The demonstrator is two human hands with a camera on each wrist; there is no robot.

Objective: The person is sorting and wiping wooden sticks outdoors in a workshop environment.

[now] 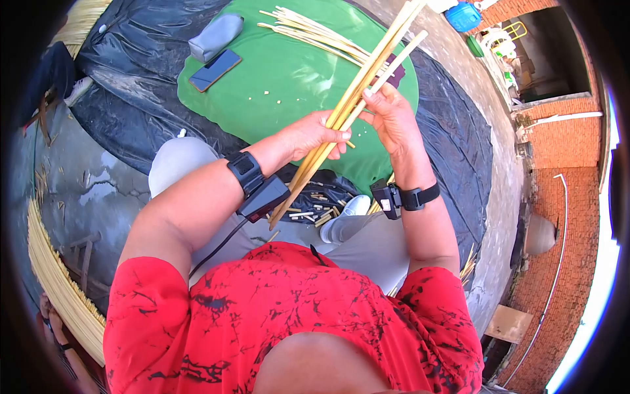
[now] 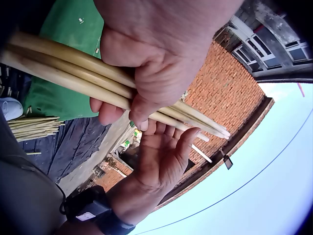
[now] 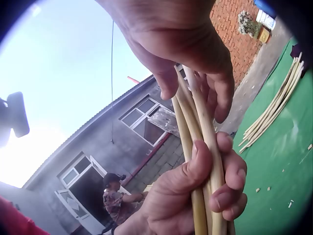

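Observation:
My left hand (image 1: pixel 315 136) grips several long pale peeled sticks (image 1: pixel 348 108), its thumb across them and its fingers curled round the other side. The bundle slants from near my lap up to the far right. My right hand (image 1: pixel 396 125) is farther along the sticks; its thumb and loosely bent fingers lie either side of them. In the left wrist view its palm (image 2: pixel 159 159) faces the bundle, thumb held apart. The right wrist view has the left hand (image 3: pixel 183 196) wrapped round the sticks below the right hand (image 3: pixel 181 44).
More sticks (image 1: pixel 315 33) lie on the green cloth (image 1: pixel 289 85), near a phone (image 1: pixel 215 70) and a grey pouch (image 1: pixel 216 36). Short cut pieces (image 1: pixel 321 207) litter the black sheet by my feet. Another person (image 3: pixel 117 198) is by the grey building.

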